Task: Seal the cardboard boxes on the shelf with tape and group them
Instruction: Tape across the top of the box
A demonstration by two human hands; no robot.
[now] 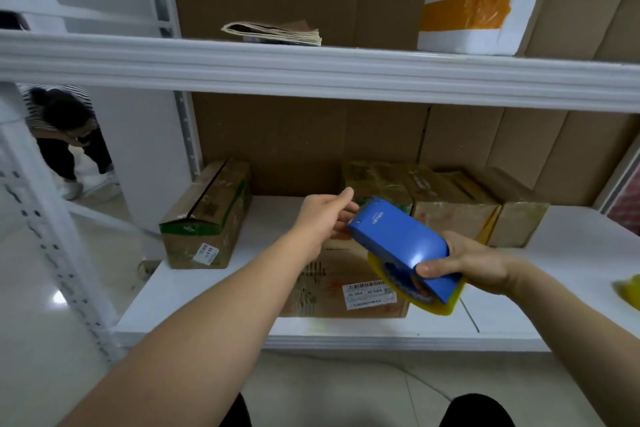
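My right hand grips a blue tape dispenser loaded with a yellow tape roll. It hovers over a cardboard box with a barcode label at the front of the lower white shelf. My left hand reaches to the dispenser's front end, fingers at its tip; whether they pinch the tape end is hidden. A green-banded cardboard box lies at the shelf's left. A row of taped boxes stands at the back right.
The upper shelf carries a folded stack of paper bags and a white foam box with orange tape. Something yellow lies at the right edge. A crouching person is behind the rack's left post.
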